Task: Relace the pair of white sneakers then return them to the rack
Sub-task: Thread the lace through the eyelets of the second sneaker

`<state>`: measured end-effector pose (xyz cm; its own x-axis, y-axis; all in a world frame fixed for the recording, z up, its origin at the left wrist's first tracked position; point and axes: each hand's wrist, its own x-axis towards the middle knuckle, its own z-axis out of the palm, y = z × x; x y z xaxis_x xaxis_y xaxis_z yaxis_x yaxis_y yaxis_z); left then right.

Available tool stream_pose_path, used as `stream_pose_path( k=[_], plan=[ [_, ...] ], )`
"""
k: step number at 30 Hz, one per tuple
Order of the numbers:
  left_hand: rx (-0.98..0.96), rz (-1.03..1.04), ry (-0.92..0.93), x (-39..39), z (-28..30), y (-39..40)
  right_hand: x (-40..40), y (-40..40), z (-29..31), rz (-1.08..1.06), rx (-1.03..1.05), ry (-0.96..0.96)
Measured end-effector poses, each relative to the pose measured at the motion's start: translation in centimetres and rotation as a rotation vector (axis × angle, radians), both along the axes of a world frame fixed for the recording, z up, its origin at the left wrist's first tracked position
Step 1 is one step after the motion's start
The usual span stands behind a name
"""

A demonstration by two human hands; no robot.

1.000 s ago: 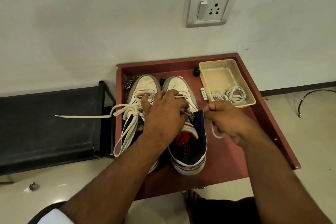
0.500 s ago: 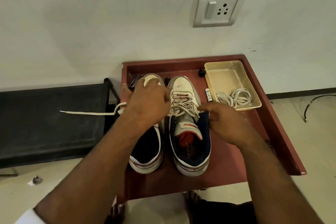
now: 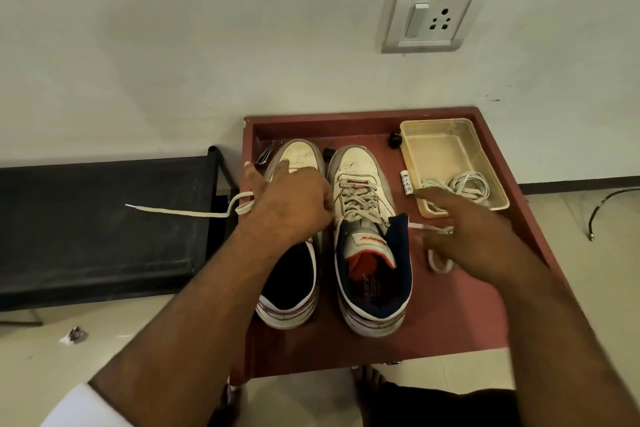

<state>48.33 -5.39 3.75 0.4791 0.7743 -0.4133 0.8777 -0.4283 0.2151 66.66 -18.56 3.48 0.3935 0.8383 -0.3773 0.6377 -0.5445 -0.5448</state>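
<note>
Two white sneakers [image 3: 332, 229] on red tray [image 3: 464, 305], left hand [image 3: 291, 201] holding lace [image 3: 180, 211], right hand [image 3: 464, 232] fingers spread.

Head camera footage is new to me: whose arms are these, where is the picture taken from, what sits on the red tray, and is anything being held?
No machine here: these are a person's two bare arms, filmed by a wide-angle camera worn on the head, looking forward and down. On the red tray stand two white sneakers side by side, toes to the wall. The right sneaker is laced; its lace end trails toward the right hand, whose fingers are spread and seem to grip nothing. The left hand rests over the left sneaker, hiding its eyelets; whether it pinches the loose lace stretching left over the black rack is unclear. A plastic tub holds a coiled white cable.
</note>
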Motion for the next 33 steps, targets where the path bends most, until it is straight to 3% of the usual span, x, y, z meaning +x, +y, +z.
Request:
stream_pose_path(
  k=[2,4,6,11,13,15,18,20,23,25,28,31,33],
  plan=[
    [0.002,-0.017,0.005,-0.1,-0.4,0.2,-1.8,1.5,-1.2,0.139,-0.014,0.046],
    [-0.010,-0.031,0.015,-0.3,-0.8,0.6,-1.2,1.9,-2.0,0.117,-0.032,-0.047],
    [0.027,0.019,0.033,-0.6,-0.7,0.8,0.8,1.2,-1.9,0.053,-0.048,-0.011],
    [0.075,0.037,0.064,-1.0,-0.1,0.7,3.3,-2.1,0.5,-0.114,0.051,0.298],
    [0.079,0.036,-0.100,-0.8,0.3,0.4,2.6,-2.1,2.2,-0.131,0.176,0.441],
    [0.040,0.076,-0.425,-0.6,1.7,-0.2,1.3,-1.4,4.4,-0.151,0.360,0.679],
    [-0.354,0.041,-0.795,-0.4,4.2,-1.3,-1.0,-0.4,6.5,-0.006,0.549,0.940],
    [-0.659,0.014,-0.847,-0.6,5.0,-2.1,-2.3,0.2,7.0,0.015,0.604,1.045],
    [-0.969,-0.003,-0.895,-0.6,4.3,-3.5,-3.1,0.8,7.0,-0.144,0.709,1.128],
    [-1.073,-0.004,-0.910,-1.0,3.2,-4.7,-3.1,1.1,6.7,-0.253,0.762,1.105],
    [-1.003,0.050,-0.908,-2.5,3.1,-5.2,-2.1,1.1,5.4,-0.472,0.827,0.942],
    [-0.748,0.179,-0.876,-4.9,3.7,-3.8,0.1,0.4,2.9,-0.650,0.645,0.505],
    [-0.587,0.217,-0.878,-5.8,3.8,-3.0,0.7,-0.4,1.7,-0.477,0.342,0.076]
  ],
)
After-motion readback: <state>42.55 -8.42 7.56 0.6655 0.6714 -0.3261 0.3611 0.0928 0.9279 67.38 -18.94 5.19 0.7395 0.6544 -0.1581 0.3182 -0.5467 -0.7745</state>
